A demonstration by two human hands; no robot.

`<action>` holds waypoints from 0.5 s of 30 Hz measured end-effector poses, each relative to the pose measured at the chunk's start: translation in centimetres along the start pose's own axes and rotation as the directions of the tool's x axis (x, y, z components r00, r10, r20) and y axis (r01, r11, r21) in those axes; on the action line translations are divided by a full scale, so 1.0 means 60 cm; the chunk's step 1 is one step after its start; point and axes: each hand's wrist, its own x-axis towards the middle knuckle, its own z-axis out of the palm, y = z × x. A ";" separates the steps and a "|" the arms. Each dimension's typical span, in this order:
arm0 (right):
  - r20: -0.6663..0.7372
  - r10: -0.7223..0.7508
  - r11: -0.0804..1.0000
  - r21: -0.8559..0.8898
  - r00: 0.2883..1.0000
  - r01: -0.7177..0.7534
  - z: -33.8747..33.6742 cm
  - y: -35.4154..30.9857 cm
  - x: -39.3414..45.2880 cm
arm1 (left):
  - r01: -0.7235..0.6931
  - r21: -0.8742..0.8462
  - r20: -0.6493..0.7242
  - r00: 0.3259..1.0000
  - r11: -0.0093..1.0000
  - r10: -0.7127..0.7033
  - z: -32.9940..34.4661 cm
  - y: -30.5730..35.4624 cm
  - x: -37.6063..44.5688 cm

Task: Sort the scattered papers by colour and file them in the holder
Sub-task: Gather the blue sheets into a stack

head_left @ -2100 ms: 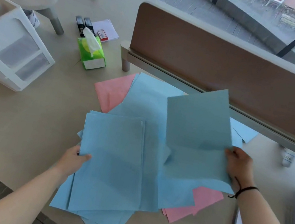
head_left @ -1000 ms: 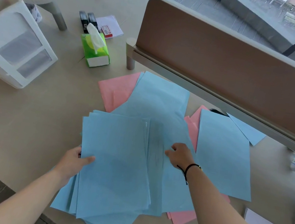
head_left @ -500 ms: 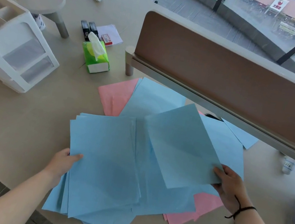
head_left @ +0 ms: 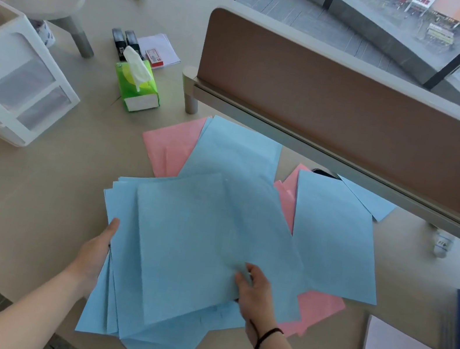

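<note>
The left hand (head_left: 93,252) grips the near-left edge of the blue stack (head_left: 179,245), thumb on top; the right hand (head_left: 255,291) pinches the top sheet's near-right edge. The next loose blue sheet (head_left: 334,239) lies just right of the right hand, long axis running away from it, so that hand is nearer. The white holder (head_left: 16,87) stands on the counter (head_left: 36,186), well off beyond the left hand.

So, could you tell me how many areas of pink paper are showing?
3: one behind the blue pile, one mid-right between blue sheets, one by the right wrist. Blue sheets may hide more.
</note>
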 end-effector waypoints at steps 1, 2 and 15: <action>0.019 -0.016 0.999 -0.029 1.000 0.017 0.016 0.001 -0.003 | 0.000 -0.001 0.005 1.000 1.000 0.000 0.005 0.001 -0.004; 0.044 -0.028 0.997 -0.069 0.999 0.031 0.029 0.001 -0.004 | -0.026 0.021 0.006 1.000 0.999 0.026 0.010 0.000 -0.004; -0.153 -0.201 0.726 -0.686 0.968 0.042 -0.108 -0.133 0.144 | -0.165 0.138 -0.016 0.986 0.977 0.168 0.010 -0.015 0.033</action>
